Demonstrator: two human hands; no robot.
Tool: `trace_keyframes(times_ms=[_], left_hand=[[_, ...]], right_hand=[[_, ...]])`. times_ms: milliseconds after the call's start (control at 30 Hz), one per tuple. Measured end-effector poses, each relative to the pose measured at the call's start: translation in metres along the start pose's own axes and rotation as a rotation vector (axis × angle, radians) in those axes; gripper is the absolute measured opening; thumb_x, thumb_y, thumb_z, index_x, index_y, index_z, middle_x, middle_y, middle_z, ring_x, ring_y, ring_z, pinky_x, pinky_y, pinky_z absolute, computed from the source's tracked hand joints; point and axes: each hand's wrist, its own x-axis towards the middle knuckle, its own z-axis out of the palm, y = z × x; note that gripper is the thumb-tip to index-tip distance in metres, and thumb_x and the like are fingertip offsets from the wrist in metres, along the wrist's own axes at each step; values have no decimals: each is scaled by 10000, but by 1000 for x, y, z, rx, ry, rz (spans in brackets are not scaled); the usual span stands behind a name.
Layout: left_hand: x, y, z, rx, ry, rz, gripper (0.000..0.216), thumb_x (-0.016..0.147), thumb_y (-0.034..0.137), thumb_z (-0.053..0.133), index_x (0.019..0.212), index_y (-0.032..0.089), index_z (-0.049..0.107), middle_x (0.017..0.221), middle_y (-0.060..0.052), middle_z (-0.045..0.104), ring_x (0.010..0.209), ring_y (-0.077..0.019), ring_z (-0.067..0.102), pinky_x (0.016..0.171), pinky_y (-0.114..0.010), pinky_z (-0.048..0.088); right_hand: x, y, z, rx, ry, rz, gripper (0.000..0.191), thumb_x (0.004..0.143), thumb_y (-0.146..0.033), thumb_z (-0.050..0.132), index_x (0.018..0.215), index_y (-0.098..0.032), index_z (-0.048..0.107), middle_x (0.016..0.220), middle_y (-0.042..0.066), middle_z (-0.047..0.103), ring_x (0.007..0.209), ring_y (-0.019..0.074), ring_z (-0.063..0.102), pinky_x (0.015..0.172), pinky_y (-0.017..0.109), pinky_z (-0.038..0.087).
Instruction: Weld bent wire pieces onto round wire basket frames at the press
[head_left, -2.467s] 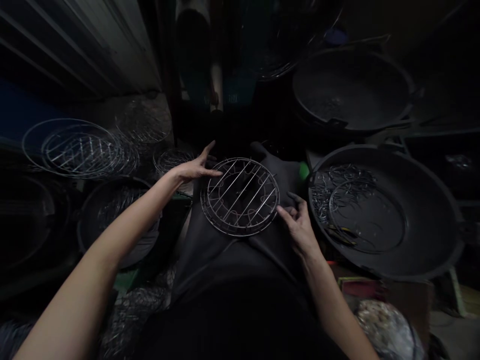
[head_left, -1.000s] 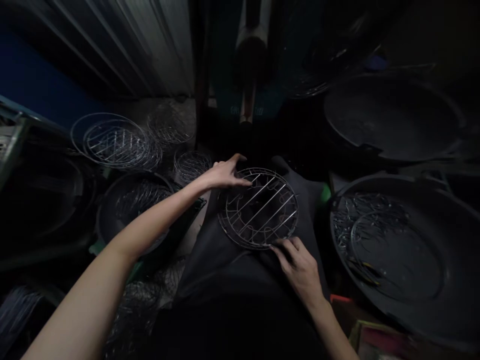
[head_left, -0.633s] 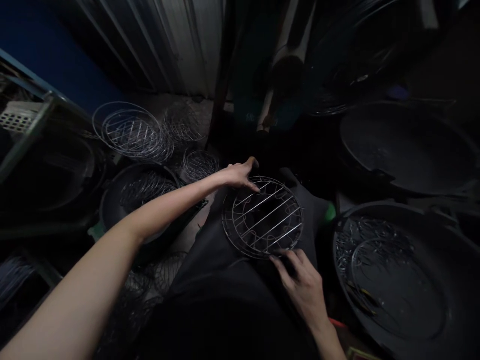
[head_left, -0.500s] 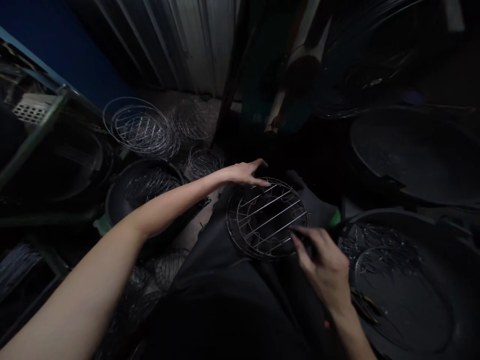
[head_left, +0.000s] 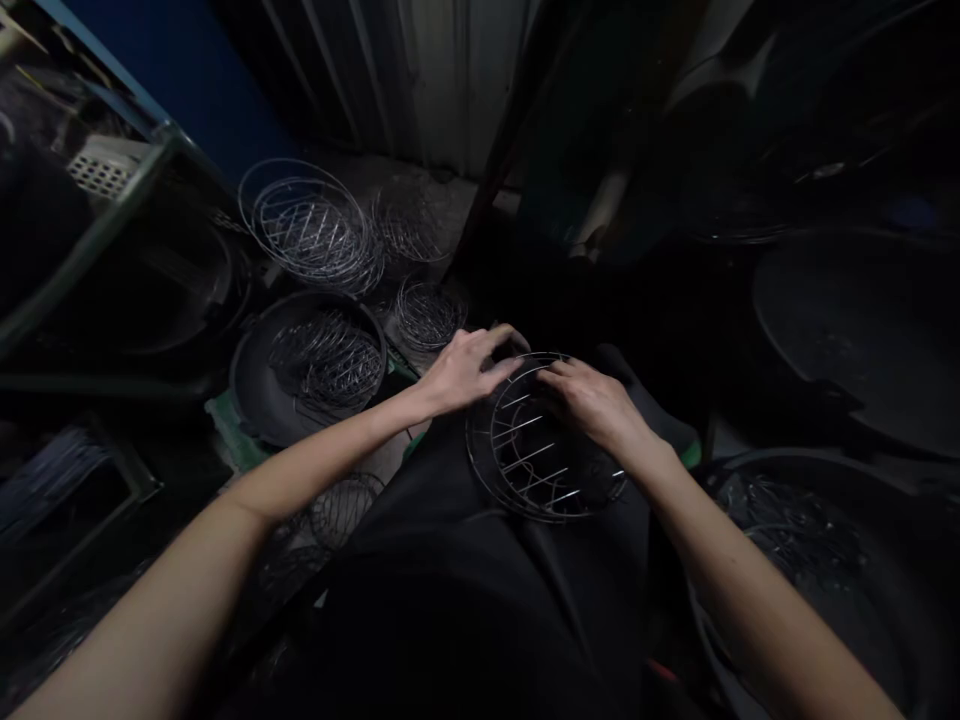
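A round wire rack (head_left: 531, 462) with parallel bars and a thin rim rests on my dark-clothed lap. My left hand (head_left: 474, 366) is at its far left rim, thumb on the near side and fingers bent beyond it, closed around the wire. Over the far part of the bars lies my right hand (head_left: 592, 398), its fingers curled and pressed together near the rim. Whatever the right fingers pinch is hidden beneath them. Bent wire loops show dimly under the bars.
Round wire racks (head_left: 319, 235) are piled on the floor ahead left. A black basin (head_left: 259, 385) of wire pieces stands nearer. At right, another large basin (head_left: 840, 610) contains small bent wires. A green metal frame (head_left: 97, 230) borders the left.
My right hand has moved from the rack's near right edge to its far side, close to my left hand. My left fingers have bent more at the rim. The view has shifted.
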Motion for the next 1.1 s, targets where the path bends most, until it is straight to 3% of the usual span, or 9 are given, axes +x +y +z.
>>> trace_keyframes(times_ms=[133,267,400,600,767,1000,1100], left_hand=[[-16,0,-2,140,107,-20,200,856,237,532,1048,202,572,1030,-1,658,928,-156,579,864,-319,403],[-30,-1,-5,195,200,-69,158,855,267,548,995,201,585,990,-9,658,937,-163,568,864,-329,393],[-49,-8,1,174,242,-132,135,855,290,552,932,190,599,942,-12,663,900,-159,579,846,-324,397],[-68,-25,25,106,56,-112,140,859,272,555,956,199,623,942,-15,667,903,-152,591,839,-297,410],[-58,-38,36,122,-15,0,237,879,242,519,1099,182,582,1070,-69,635,1019,-173,572,898,-321,408],[-48,-60,43,229,-162,121,258,904,147,395,1050,192,604,1000,-57,648,940,-149,589,860,-269,422],[-47,-65,48,278,-161,130,302,908,122,354,1077,183,596,1021,-64,645,949,-151,589,851,-265,433]], right_hand=[[1,1,0,-41,26,-36,151,876,-217,528,992,-191,621,859,51,599,846,199,535,581,265,351],[-1,-3,-4,-44,28,-7,151,869,-313,564,950,-201,626,850,48,594,834,200,538,561,262,341],[-4,-7,-7,-85,32,-24,122,854,-280,580,933,-198,624,846,51,596,829,198,537,532,262,322],[-6,-5,2,-135,96,-35,98,842,-273,581,898,-201,618,808,42,583,799,195,525,526,273,324],[-6,-10,2,-137,118,-54,94,843,-237,561,917,-211,613,815,46,584,803,202,509,522,271,312],[-6,-15,3,-131,107,-69,93,839,-196,557,907,-196,621,795,47,582,784,200,497,540,264,321],[-9,-11,2,-88,182,-98,98,867,-228,523,866,-197,616,771,48,570,768,196,489,544,263,321]])
